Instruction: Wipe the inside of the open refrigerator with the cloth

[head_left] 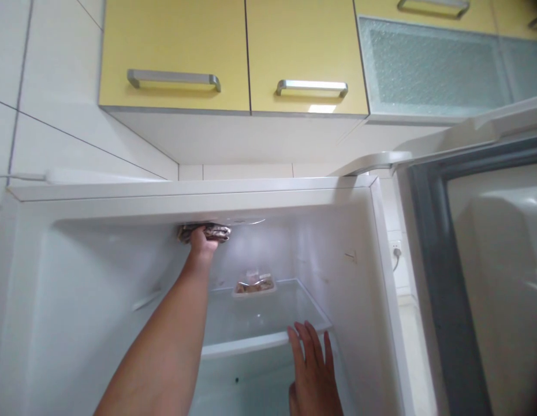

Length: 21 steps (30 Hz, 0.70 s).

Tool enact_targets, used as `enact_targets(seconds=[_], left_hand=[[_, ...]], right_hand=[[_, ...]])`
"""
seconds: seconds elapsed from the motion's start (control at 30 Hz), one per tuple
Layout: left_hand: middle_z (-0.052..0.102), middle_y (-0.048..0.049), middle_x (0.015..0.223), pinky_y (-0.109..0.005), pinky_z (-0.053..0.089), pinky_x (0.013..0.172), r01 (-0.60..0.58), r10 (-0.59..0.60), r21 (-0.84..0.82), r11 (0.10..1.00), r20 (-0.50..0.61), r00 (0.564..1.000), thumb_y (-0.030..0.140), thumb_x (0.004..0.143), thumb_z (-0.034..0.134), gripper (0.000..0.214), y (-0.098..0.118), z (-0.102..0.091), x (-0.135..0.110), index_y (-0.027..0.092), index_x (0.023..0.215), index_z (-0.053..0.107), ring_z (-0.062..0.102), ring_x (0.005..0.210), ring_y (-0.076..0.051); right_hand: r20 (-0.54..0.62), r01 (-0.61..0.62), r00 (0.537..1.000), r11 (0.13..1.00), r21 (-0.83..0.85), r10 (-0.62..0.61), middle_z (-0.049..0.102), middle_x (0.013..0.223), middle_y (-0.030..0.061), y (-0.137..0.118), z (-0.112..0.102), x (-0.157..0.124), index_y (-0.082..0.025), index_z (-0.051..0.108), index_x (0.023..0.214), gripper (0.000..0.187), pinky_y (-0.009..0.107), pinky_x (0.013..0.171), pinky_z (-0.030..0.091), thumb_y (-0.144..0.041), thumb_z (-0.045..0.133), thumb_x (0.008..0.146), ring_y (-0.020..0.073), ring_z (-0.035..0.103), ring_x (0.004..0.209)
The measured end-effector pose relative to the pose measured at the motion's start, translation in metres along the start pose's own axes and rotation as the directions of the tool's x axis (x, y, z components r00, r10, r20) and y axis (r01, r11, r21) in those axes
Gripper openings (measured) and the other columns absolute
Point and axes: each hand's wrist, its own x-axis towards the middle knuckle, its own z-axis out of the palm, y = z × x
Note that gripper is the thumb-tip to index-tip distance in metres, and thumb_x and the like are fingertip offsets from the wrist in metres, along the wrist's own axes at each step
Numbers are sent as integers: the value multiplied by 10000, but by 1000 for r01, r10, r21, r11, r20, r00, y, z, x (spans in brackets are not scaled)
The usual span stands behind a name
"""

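Observation:
My left hand [203,241] reaches deep into an open refrigerator [199,193]. It grips a folded, brown-patterned cloth [219,233] and presses it up near the inner ceiling. Part of the cloth is hidden behind my fingers. Lower down on the right, my right hand [314,370] has its fingers stretched out at the front edge of a glass shelf [246,345], and holds nothing. At the back of that shelf sits a small clear-wrapped tray [254,285] with brownish food inside.
The refrigerator door [437,266] stands wide open on the right. Yellow wall cabinets [177,40] with metal handles hang above the refrigerator. A plug sits in a wall socket [396,252] between the door and the refrigerator body. White tiled wall [56,86] runs along the left.

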Motion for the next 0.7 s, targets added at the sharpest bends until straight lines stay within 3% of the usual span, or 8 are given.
enact_targets(seconds=[0.17,0.37,0.53,0.7], left_hand=[[710,-38,730,-322,535,664,0,1,20,1000,-58,998,62,851,372,329,21,7,-24,145,994,656,627,617,-176],[745,-66,802,-348,561,679,-6,6,28,1000,-17,1000,28,843,358,399,61,6,-82,151,1061,668,687,725,-211],[765,-81,949,-378,598,784,-27,27,-11,1000,17,999,48,840,402,405,101,6,-156,152,1149,643,710,866,-219],[771,-99,999,-347,637,703,-41,40,26,999,27,999,87,813,485,422,134,-12,-260,144,1204,635,737,881,-220]], right_hand=[[-2,-6,1000,1000,21,6,421,1595,48,-2,-10,-1,-224,462,1496,885,587,1275,37,-42,517,632,308,232,1539],[41,53,998,998,-36,-51,419,1598,54,-4,-28,-1,-212,433,1516,920,568,1271,91,31,455,629,288,252,1534],[133,10,991,999,-38,-5,410,1601,94,-11,-42,2,-193,452,1504,902,581,1257,132,55,446,637,308,259,1530],[293,-86,954,995,59,65,311,1643,145,-23,-72,17,-133,396,1527,903,556,1239,191,46,490,647,334,187,1548]])
